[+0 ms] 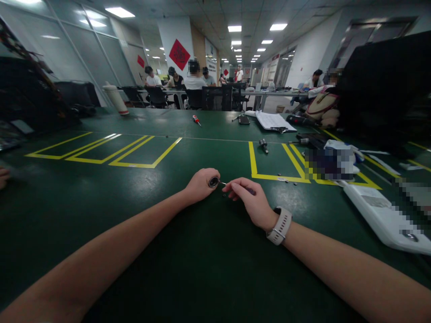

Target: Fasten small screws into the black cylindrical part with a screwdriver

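My left hand (201, 185) is closed round a small cylindrical metal part (213, 182), whose dark hollow end faces me. In my right hand (248, 197) is a slim screwdriver (250, 191) with a dark handle, mostly covered by my fingers. Its thin shaft points left and reaches the side of the metal part; I cannot tell whether the tip is seated in anything. A tiny dark nut-like piece (224, 195) lies on the green table (202, 260) just below the hands. A second metal fitting (263, 146) rests inside a yellow-taped box farther right.
Several tiny dark pieces (287, 181) lie near the right tape. Farther back are a red screwdriver (196, 120), a clipboard with paper (275, 121) and a white cup (115, 98). A white device (387, 217) sits at right. Another person's hand (3, 177) shows at the left edge.
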`<move>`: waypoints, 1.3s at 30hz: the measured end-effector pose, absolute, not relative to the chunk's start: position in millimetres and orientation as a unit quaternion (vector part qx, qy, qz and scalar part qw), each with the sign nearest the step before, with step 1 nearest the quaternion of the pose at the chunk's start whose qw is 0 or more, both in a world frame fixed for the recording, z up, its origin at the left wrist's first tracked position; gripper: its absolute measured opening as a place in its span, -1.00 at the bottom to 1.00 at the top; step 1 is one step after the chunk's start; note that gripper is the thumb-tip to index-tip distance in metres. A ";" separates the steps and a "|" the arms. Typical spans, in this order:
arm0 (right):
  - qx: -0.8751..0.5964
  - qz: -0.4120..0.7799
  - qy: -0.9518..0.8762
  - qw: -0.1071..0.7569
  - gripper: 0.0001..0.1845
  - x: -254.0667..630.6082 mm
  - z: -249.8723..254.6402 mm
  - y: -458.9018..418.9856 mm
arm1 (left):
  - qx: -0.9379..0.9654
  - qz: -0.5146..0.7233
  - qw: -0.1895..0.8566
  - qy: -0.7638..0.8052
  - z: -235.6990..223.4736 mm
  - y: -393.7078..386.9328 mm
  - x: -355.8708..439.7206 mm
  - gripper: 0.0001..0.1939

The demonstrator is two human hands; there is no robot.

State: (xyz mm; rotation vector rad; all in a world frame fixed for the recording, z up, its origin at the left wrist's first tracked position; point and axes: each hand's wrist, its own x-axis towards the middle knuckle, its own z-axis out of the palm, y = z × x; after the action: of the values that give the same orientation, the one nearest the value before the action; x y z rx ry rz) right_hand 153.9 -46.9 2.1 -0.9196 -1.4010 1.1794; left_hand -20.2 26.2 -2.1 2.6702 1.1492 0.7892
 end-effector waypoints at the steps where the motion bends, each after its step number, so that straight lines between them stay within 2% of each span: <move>1: -0.389 0.483 -0.597 0.509 -0.81 153.8 1.9 -47.3 | 0.887 0.254 0.051 0.382 -2.0 26.2 -20.1 -0.95; 6: -0.371 0.544 -0.552 0.512 -0.81 154.8 1.0 -44.1 | 0.896 0.243 0.040 0.370 -1.6 25.9 -20.8 -0.95; 12: -0.353 0.632 -0.458 0.516 -0.84 156.4 8.1 -41.8 | 0.884 0.290 0.102 0.351 -2.8 26.0 -22.2 -0.93; 18: -0.354 0.591 -0.497 0.527 -0.83 155.2 4.8 -43.6 | 0.880 0.291 0.113 0.358 -2.8 25.7 -21.0 -0.92; 25: -0.389 0.492 -0.596 0.501 -0.81 153.8 2.6 -46.3 | 0.889 0.234 0.017 0.393 -2.5 26.0 -19.4 -0.95; 30: -0.383 0.533 -0.564 0.500 -0.82 154.3 2.4 -43.8 | 0.895 0.222 0.005 0.387 -2.3 24.9 -19.3 -0.94; 34: -0.359 0.604 -0.487 0.519 -0.83 155.8 1.7 -39.9 | 0.885 0.269 0.054 0.375 -2.5 24.8 -20.8 -0.94; 39: -0.345 0.627 -0.461 0.525 -0.84 156.9 2.2 -38.2 | 0.880 0.296 0.093 0.359 -2.2 25.0 -21.3 -0.93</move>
State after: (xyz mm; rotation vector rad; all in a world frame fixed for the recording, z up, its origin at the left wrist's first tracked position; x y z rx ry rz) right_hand 156.9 -38.2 2.2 -0.8256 -1.1025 1.5000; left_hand -21.3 25.0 -2.2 2.6131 1.0664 0.8794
